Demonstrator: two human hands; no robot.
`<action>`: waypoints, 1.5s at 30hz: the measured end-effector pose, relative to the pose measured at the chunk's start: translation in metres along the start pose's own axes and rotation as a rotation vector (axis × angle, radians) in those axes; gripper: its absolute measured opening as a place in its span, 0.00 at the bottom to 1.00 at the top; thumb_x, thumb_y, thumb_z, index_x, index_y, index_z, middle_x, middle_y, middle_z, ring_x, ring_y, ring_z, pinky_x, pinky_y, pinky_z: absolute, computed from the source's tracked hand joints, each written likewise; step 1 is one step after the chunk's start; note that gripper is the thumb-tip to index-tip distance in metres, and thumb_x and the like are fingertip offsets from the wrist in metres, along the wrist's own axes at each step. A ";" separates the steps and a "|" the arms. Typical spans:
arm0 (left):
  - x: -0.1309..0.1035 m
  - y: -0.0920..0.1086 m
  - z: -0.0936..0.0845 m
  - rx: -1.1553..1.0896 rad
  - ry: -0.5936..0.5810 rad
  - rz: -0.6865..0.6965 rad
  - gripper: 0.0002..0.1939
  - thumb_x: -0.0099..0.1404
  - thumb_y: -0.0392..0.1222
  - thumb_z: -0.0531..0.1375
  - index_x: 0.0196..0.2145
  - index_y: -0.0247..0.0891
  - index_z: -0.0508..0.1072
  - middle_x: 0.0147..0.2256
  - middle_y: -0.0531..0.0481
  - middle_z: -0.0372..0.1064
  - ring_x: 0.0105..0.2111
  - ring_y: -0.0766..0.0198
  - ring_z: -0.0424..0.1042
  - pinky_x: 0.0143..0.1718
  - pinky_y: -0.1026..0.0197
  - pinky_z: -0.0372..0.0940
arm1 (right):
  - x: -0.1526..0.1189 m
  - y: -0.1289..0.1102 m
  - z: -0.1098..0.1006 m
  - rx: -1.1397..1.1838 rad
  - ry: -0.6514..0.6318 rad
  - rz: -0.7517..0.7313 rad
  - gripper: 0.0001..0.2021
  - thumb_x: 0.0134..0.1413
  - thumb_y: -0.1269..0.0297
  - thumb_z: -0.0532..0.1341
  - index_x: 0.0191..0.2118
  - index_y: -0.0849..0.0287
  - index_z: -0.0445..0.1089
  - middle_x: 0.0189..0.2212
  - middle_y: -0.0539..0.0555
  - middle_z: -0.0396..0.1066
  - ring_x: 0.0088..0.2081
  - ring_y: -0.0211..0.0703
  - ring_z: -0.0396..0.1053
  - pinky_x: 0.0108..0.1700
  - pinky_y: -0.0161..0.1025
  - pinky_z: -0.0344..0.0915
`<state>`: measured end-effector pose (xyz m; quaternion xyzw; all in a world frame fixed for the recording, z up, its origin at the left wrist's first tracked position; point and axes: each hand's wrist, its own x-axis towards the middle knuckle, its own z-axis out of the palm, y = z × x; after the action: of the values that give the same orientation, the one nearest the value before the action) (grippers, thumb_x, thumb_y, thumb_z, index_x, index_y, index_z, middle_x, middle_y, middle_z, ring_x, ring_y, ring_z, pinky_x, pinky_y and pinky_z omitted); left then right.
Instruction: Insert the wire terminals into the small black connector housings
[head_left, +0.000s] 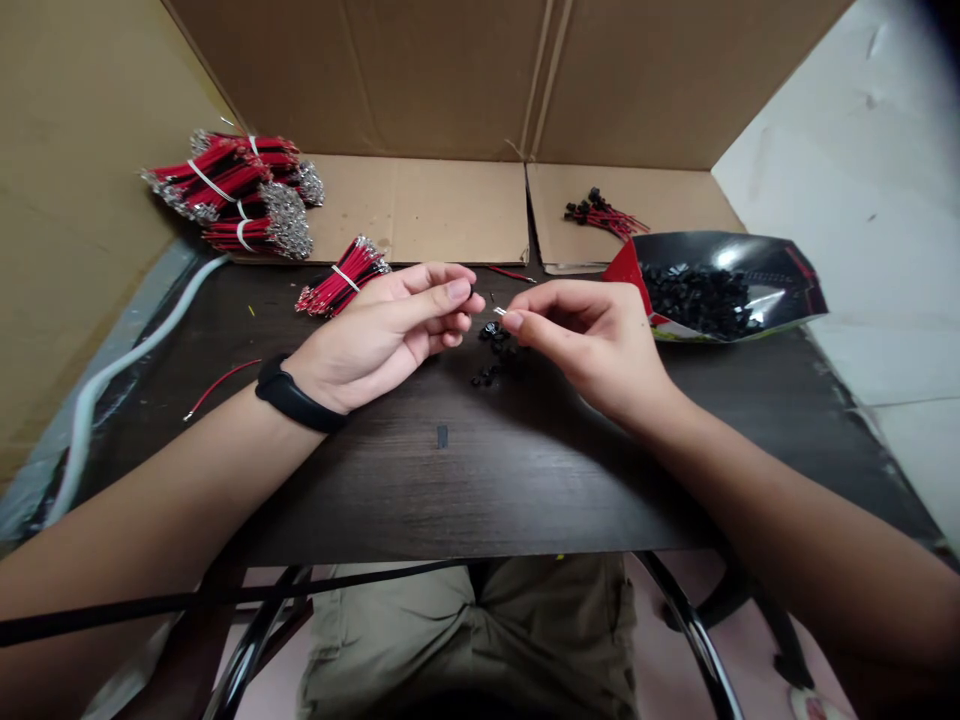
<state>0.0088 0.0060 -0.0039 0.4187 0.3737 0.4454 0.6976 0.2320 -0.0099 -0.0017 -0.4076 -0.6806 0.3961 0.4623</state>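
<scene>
My left hand, with a black band on its wrist, pinches a small black connector housing between thumb and index finger; most of it is covered by the fingers. A short gap away, my right hand is closed on a wire whose silver metal terminal sticks out past the thumb toward the left hand. The rest of that wire is hidden in the fingers. Loose black connector housings lie on the table below and between my hands. Just behind my left hand is a tied bundle of red and black wires.
More tied wire bundles are piled at the back left. An opened bag of black housings stands at right, near finished-looking wired connectors on cardboard. A single red wire and a black scrap lie on the table.
</scene>
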 end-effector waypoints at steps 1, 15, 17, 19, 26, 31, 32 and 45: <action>0.000 0.000 0.001 -0.036 0.008 0.002 0.04 0.68 0.34 0.72 0.41 0.37 0.83 0.38 0.49 0.80 0.35 0.68 0.77 0.37 0.68 0.70 | -0.001 -0.002 0.001 0.002 -0.004 -0.005 0.16 0.59 0.51 0.75 0.33 0.60 0.82 0.30 0.53 0.80 0.32 0.39 0.71 0.35 0.38 0.67; -0.005 -0.006 0.009 0.011 -0.016 0.003 0.09 0.65 0.38 0.76 0.43 0.36 0.87 0.39 0.46 0.82 0.37 0.68 0.78 0.40 0.69 0.72 | -0.002 0.001 0.000 0.034 0.023 -0.008 0.10 0.60 0.57 0.75 0.35 0.60 0.83 0.31 0.53 0.81 0.32 0.39 0.73 0.36 0.38 0.67; -0.004 -0.007 0.008 0.029 -0.026 0.007 0.10 0.65 0.39 0.77 0.43 0.37 0.87 0.40 0.47 0.82 0.38 0.67 0.78 0.41 0.68 0.72 | -0.002 0.001 0.000 0.028 0.023 -0.005 0.11 0.60 0.57 0.75 0.35 0.60 0.84 0.31 0.53 0.82 0.32 0.40 0.73 0.36 0.38 0.68; -0.004 -0.008 0.007 0.042 -0.030 0.008 0.10 0.64 0.41 0.77 0.43 0.38 0.87 0.40 0.46 0.82 0.38 0.67 0.78 0.41 0.67 0.73 | -0.002 0.001 0.000 0.018 0.024 0.003 0.13 0.59 0.54 0.75 0.35 0.59 0.84 0.31 0.53 0.82 0.32 0.41 0.74 0.36 0.38 0.69; -0.003 -0.010 0.005 0.046 -0.045 0.018 0.11 0.64 0.43 0.78 0.42 0.38 0.86 0.40 0.47 0.81 0.38 0.67 0.77 0.42 0.66 0.72 | -0.002 0.001 0.000 -0.029 0.022 -0.016 0.13 0.59 0.53 0.75 0.34 0.59 0.83 0.31 0.53 0.82 0.33 0.42 0.75 0.37 0.39 0.70; -0.007 -0.009 0.007 0.083 -0.091 0.005 0.11 0.67 0.46 0.77 0.40 0.37 0.85 0.37 0.48 0.80 0.34 0.68 0.76 0.37 0.67 0.72 | -0.002 0.000 0.000 -0.044 0.018 -0.044 0.11 0.60 0.56 0.75 0.33 0.59 0.83 0.30 0.52 0.81 0.32 0.40 0.74 0.36 0.38 0.69; -0.007 -0.009 0.008 0.100 -0.091 0.006 0.12 0.66 0.47 0.77 0.40 0.37 0.85 0.38 0.48 0.80 0.34 0.68 0.76 0.37 0.67 0.72 | -0.002 0.000 0.000 -0.045 0.018 -0.053 0.10 0.60 0.57 0.74 0.33 0.59 0.83 0.29 0.52 0.81 0.31 0.40 0.74 0.36 0.38 0.69; -0.003 -0.012 0.006 0.047 0.002 -0.023 0.09 0.65 0.40 0.76 0.41 0.33 0.87 0.42 0.42 0.81 0.41 0.65 0.78 0.47 0.64 0.73 | -0.001 0.002 -0.002 -0.093 0.071 -0.022 0.09 0.60 0.58 0.75 0.34 0.58 0.84 0.29 0.53 0.82 0.30 0.40 0.73 0.33 0.38 0.68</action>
<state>0.0166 -0.0014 -0.0119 0.4301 0.3895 0.4289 0.6923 0.2341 -0.0093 -0.0034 -0.4350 -0.6859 0.3443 0.4709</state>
